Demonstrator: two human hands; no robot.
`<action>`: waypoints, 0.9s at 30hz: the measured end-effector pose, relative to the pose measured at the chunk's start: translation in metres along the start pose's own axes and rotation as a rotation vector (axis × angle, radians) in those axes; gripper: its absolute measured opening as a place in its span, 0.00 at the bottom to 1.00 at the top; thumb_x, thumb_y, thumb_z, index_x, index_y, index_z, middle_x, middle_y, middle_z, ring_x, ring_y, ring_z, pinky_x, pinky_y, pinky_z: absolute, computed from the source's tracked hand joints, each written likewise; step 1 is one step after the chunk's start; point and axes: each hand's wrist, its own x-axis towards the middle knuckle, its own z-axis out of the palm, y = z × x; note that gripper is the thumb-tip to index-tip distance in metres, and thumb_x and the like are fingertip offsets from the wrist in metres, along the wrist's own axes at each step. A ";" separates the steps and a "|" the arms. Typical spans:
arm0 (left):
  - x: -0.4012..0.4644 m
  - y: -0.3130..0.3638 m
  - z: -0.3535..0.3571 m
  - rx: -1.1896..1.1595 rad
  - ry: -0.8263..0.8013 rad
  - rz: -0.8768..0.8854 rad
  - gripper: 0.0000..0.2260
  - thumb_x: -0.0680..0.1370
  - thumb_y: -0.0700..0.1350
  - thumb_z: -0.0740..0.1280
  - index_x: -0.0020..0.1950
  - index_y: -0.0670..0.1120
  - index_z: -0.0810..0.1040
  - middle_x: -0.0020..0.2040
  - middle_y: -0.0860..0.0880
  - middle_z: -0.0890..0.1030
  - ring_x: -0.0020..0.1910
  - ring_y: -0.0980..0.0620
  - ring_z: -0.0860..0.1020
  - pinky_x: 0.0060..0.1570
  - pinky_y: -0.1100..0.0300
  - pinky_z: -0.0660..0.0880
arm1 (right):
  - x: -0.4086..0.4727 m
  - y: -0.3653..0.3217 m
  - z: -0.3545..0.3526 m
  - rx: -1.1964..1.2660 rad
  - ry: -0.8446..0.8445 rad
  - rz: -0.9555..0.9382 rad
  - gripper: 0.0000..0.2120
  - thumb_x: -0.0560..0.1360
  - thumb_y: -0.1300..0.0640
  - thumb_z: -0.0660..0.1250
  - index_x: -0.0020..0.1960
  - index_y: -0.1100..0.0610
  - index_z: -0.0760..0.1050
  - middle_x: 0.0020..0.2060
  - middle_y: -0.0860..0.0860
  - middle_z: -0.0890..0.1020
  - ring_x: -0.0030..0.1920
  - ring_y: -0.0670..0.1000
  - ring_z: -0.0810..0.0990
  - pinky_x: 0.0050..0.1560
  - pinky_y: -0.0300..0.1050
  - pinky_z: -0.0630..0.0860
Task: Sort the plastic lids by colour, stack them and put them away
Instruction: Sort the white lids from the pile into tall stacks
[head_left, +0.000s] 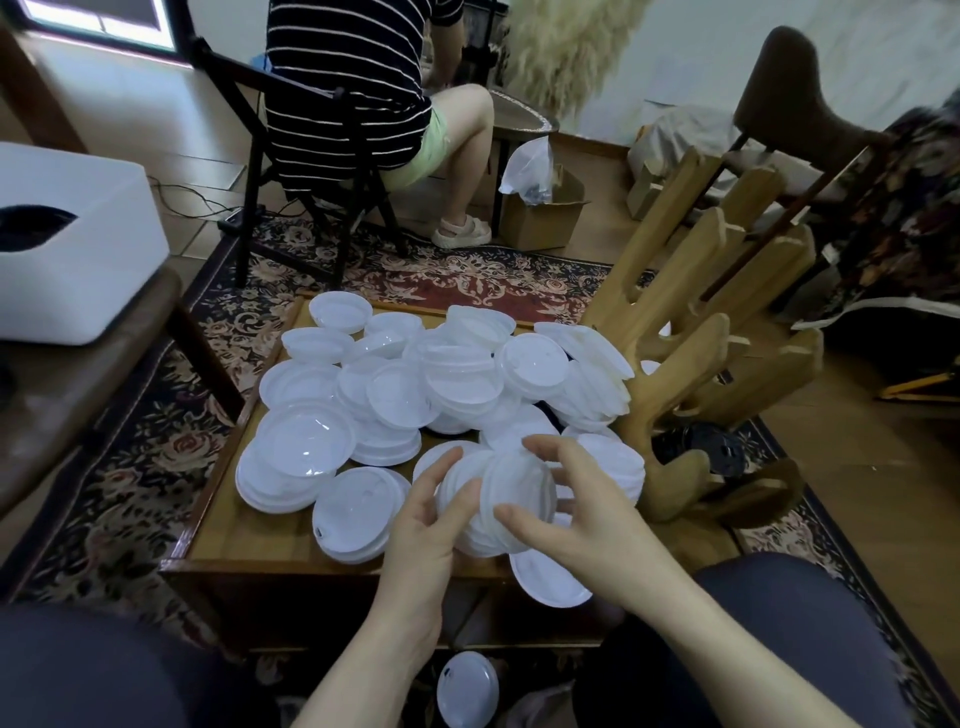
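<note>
**White plastic lids on a low wooden table: stack held in both hands**

- Stack of round white plastic lids (506, 501): held on edge above the table's near edge, right of centre. Left hand (431, 525) cups its left face, fingers curled round the rim. Right hand (582, 506) grips the right side, thumb in front, fingers arched over the top.
- Loose white plastic lids (447, 374): heaped over the table's middle and far edge, many overlapping. Small piles lie near the left edge.
- Single white lid (548, 577): overhangs the near edge, below the right hand.
- Low wooden table (260, 540): square, raised rim, standing on a dark floral carpet (156, 457).
- Pale wooden rack with angled pegs (691, 332): at the table's right edge.
- Black plastic lids (711, 449): behind the rack's base, partly hidden.
- White lid (467, 691): on the floor between the holder's knees.
- Seated person in a striped top (353, 83): on a dark chair beyond the far edge.
- Cardboard box (543, 213): beside that person's feet.
</note>
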 end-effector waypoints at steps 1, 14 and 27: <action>0.000 0.001 0.001 -0.018 -0.002 -0.005 0.16 0.78 0.45 0.68 0.65 0.52 0.78 0.59 0.48 0.84 0.56 0.48 0.83 0.57 0.47 0.80 | 0.001 -0.001 0.002 -0.005 0.020 -0.039 0.32 0.69 0.36 0.70 0.69 0.42 0.65 0.63 0.33 0.69 0.65 0.35 0.69 0.65 0.42 0.72; 0.008 0.018 -0.009 -0.091 0.131 0.047 0.16 0.72 0.43 0.73 0.59 0.54 0.82 0.58 0.48 0.84 0.57 0.47 0.82 0.57 0.45 0.79 | 0.048 -0.015 -0.003 0.102 -0.153 -0.269 0.17 0.78 0.50 0.67 0.66 0.49 0.75 0.63 0.40 0.78 0.66 0.42 0.73 0.67 0.42 0.70; 0.017 0.039 -0.020 -0.043 0.193 0.125 0.13 0.78 0.44 0.69 0.58 0.61 0.81 0.61 0.55 0.82 0.63 0.47 0.79 0.63 0.45 0.74 | 0.230 -0.019 -0.018 -0.604 0.033 -0.068 0.14 0.77 0.53 0.66 0.62 0.51 0.79 0.60 0.51 0.80 0.61 0.53 0.77 0.60 0.53 0.75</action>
